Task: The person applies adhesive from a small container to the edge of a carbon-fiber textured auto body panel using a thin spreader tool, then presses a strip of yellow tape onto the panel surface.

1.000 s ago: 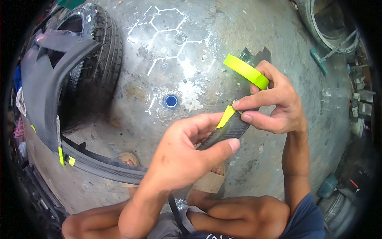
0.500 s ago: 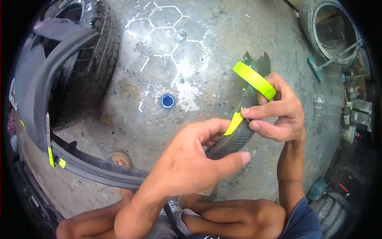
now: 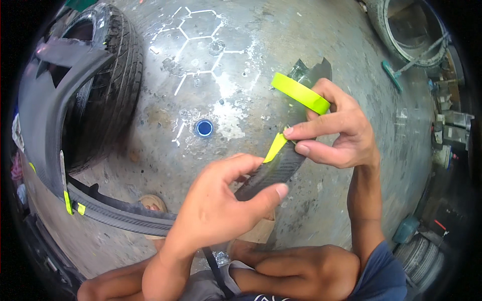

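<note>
A long curved black trim piece with a carbon-fibre weave lies across my front, running behind my left forearm toward the left. My left hand curls around its right-hand section, thumb on the near side and fingers on the far side. A short strip of neon yellow tape lies slantwise on the trim's upper edge, by my left fingertips. At the strip's far end, my right hand presses with thumb and index finger close together. The same hand holds a roll of neon yellow tape in its other fingers.
A large tyre stands at the left beside the trim's wide end. A blue round cap sits on the concrete floor. At the far right are another tyre and a teal-headed brush. Stacked tyres stand lower right.
Both hands, with the trim's end and the tape roll, have shifted a little left and away from me. My grips look the same. The whole view has also shifted slightly.
</note>
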{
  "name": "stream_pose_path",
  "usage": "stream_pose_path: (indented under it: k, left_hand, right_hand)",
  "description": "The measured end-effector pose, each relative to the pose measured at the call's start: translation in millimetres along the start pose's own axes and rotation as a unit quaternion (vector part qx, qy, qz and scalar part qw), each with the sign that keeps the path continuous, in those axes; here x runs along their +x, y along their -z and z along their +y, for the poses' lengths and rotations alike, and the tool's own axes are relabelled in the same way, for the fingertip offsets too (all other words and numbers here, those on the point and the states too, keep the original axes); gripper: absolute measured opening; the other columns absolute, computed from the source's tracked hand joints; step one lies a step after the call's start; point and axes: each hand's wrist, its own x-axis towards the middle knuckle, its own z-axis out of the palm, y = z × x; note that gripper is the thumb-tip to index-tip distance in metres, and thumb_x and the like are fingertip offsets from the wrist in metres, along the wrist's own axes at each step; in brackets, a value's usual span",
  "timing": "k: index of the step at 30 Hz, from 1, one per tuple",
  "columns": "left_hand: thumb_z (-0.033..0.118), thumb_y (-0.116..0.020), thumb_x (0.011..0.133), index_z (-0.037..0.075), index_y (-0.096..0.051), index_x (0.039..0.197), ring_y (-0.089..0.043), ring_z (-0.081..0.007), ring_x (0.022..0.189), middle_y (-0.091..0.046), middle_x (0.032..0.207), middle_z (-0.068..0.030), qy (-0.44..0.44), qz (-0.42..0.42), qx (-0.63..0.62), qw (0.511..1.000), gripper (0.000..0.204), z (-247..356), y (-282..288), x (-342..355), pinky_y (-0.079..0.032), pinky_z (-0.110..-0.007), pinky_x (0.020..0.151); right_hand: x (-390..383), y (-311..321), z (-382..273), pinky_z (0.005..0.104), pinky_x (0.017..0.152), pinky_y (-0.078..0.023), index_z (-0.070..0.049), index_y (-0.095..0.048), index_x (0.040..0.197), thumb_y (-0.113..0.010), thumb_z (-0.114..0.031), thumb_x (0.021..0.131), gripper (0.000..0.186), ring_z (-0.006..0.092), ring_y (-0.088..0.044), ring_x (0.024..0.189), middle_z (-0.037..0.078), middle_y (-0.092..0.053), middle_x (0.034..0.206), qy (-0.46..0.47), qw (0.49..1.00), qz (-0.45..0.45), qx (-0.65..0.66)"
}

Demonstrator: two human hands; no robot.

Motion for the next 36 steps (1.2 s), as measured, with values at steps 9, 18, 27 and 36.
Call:
stream_pose_path:
  k: [9, 18, 27, 36]
  left_hand:
    - [0.002, -0.072, 0.083, 0.001, -0.075, 0.096, -0.069, -0.0178, 0.07, -0.072, 0.079, -0.012, -0.235, 0.159, 0.286, 0.915, 0.013, 15, -1, 1, -0.051, -0.028, 0.067]
    - [-0.002, -0.07, 0.082, 0.001, -0.072, 0.089, -0.068, -0.0243, 0.066, -0.068, 0.075, -0.0132, -0.291, 0.107, 0.386, 0.869, 0.008, 27, 3, 9, -0.052, -0.031, 0.063]
    - [-0.002, -0.063, 0.087, 0.002, -0.061, 0.095, -0.058, -0.0291, 0.065, -0.056, 0.078, -0.0141, -0.274, 0.078, 0.436, 0.854, 0.009, 22, 1, 10, -0.046, -0.039, 0.061]
    - [0.001, -0.06, 0.092, 0.0, -0.06, 0.096, -0.06, -0.0264, 0.066, -0.06, 0.08, -0.0143, -0.265, 0.108, 0.391, 0.875, 0.004, 15, 4, 12, -0.048, -0.034, 0.064]
  right_hand:
    - [7, 2, -2, 0.0324, 0.063, -0.041, -0.012, -0.081, 0.094, -0.084, -0.01, 0.067, 0.027, 0.0202, -0.054, 0.074, 0.007, -0.055, 0.084, 0.034, 0.999, 0.007, 0.013]
    - [3, -1, 1, 0.0348, 0.069, -0.043, -0.012, -0.08, 0.092, -0.085, -0.013, 0.07, 0.023, 0.0243, -0.056, 0.08, 0.009, -0.056, 0.088, 0.041, 0.999, 0.026, 0.022]
    - [5, 0, 4, 0.0347, 0.067, -0.042, -0.011, -0.08, 0.092, -0.085, -0.014, 0.07, 0.023, 0.0235, -0.055, 0.078, 0.009, -0.055, 0.087, 0.041, 0.998, 0.004, 0.04]
    - [5, 0, 3, 0.0339, 0.067, -0.042, -0.011, -0.08, 0.094, -0.086, -0.012, 0.069, 0.025, 0.0232, -0.055, 0.078, 0.009, -0.055, 0.088, 0.049, 0.998, 0.013, 0.033]
